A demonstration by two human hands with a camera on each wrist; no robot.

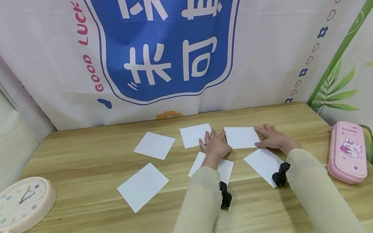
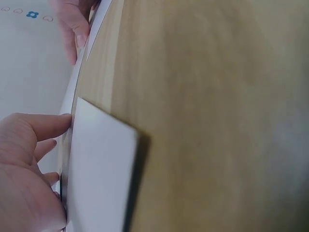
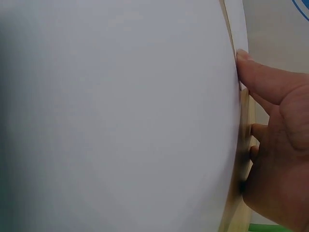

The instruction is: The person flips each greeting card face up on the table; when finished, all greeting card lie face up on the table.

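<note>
Several blank white cards lie flat on a wooden table. My left hand [image 1: 216, 146] is spread at the left edge of the back right card [image 1: 241, 137], its fingers reaching over the right part of the back middle card [image 1: 192, 135]. On the opposite edge of that back right card, my right hand [image 1: 273, 138] rests with thumb and fingers extended. The left forearm crosses above a tilted card [image 1: 226, 169], hiding its middle. Below the right hand lies another slanted card [image 1: 263, 164], which fills much of the right wrist view as a white sheet [image 3: 130, 116].
Two more cards, one at the back left [image 1: 155, 145] and one nearer [image 1: 143, 187], lie apart from the hands. A round pink-rimmed clock [image 1: 19, 206] sits at far left, a pink pencil case [image 1: 347, 152] at right. A printed curtain [image 1: 69, 90] hangs behind the table [image 1: 91, 229].
</note>
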